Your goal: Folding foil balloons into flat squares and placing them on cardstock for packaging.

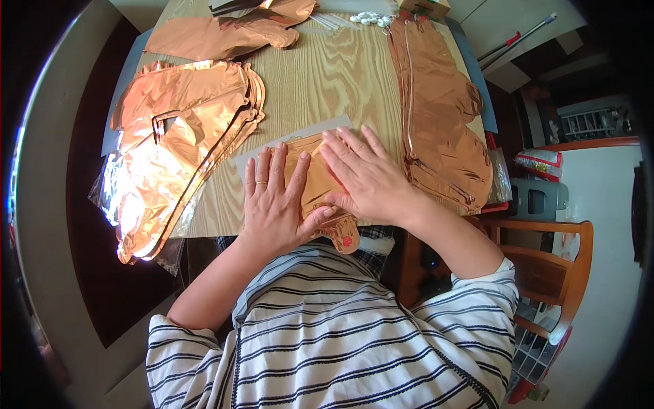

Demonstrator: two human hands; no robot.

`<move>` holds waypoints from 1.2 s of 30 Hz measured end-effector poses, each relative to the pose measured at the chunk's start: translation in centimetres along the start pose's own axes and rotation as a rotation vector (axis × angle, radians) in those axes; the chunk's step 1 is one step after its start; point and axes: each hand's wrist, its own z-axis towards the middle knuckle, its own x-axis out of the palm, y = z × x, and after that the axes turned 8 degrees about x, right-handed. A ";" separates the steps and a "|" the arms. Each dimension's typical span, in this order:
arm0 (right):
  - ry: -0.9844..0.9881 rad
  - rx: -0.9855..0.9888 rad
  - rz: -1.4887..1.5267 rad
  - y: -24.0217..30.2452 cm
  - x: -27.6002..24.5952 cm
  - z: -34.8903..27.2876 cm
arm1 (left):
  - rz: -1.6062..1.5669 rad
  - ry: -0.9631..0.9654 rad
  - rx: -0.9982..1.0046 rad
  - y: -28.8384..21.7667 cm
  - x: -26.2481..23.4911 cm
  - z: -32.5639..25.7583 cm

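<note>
A folded copper-coloured foil balloon (315,178) lies in front of me at the table's near edge, on top of a pale flat sheet (334,123). Its rounded tab with a red spot hangs over the edge. My left hand (276,198) rests flat on the balloon's left part, fingers spread, a ring on one finger. Across its right part lies my right hand (364,174), palm down with fingers stretched out. Both thumbs point inward near the lower fold. What lies under the palms is hidden.
Shiny copper foil balloons (184,136) are stacked on the left, overhanging the table (327,75). More flat foil balloons (443,109) lie along the right side, and another foil piece (218,37) at the far left. White small items (372,18) sit at the back. A wooden chair (545,273) stands right.
</note>
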 end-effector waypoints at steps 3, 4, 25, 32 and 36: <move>0.009 0.104 -0.057 -0.8 0.5 -0.3 | -0.010 -0.005 0.017 0.1 0.0 -0.2; 0.053 0.124 -0.068 -0.9 0.3 -0.3 | -0.010 0.000 0.018 0.2 -0.1 -0.2; -0.047 0.236 0.309 -3.5 -3.2 -0.6 | -0.006 0.008 -0.020 -0.1 -0.3 -0.2; -0.124 0.162 0.304 -2.1 -0.7 1.7 | -0.027 0.012 -0.003 0.2 -0.4 -0.3; -0.108 0.385 0.567 -5.1 -1.1 3.1 | -0.058 0.013 0.008 0.9 -0.6 -0.5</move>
